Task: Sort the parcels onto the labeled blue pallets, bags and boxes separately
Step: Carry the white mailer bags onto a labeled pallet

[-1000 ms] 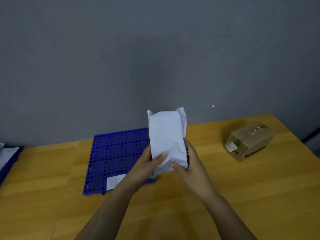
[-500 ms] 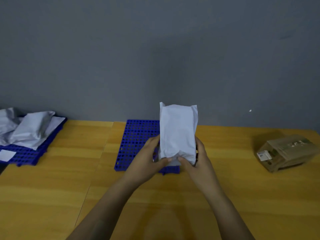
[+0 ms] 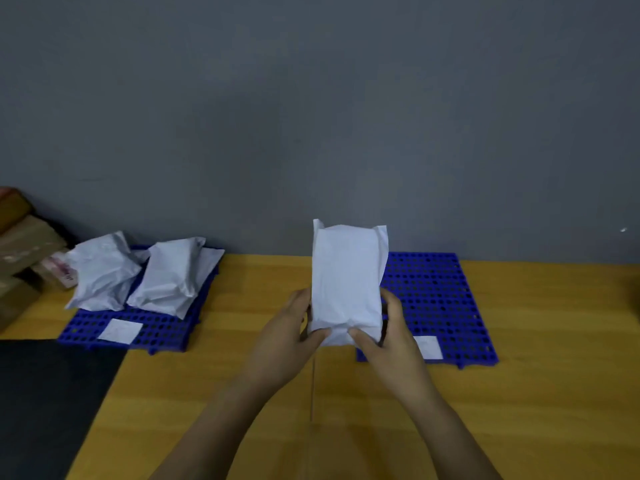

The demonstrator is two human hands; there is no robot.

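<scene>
I hold a white bag parcel (image 3: 346,282) upright above the wooden table, between the two pallets. My left hand (image 3: 287,337) grips its lower left side and my right hand (image 3: 388,337) grips its lower right side, thumbs on the front. A blue pallet (image 3: 145,327) at the left carries two white bag parcels (image 3: 104,271) (image 3: 173,275) and a white label (image 3: 119,330). A second blue pallet (image 3: 440,303) at the right holds only a white label (image 3: 427,346); the bag in my hands covers its left edge.
Brown cardboard boxes (image 3: 24,244) are stacked at the far left edge beside the bag pallet. The wooden table (image 3: 554,393) runs along a grey wall. A dark floor area (image 3: 48,403) shows past the table's left front edge.
My view has swung left: the left pallet with its bags now sits fully in view, the cardboard box at the right has left the frame. The bag moved left with my hands.
</scene>
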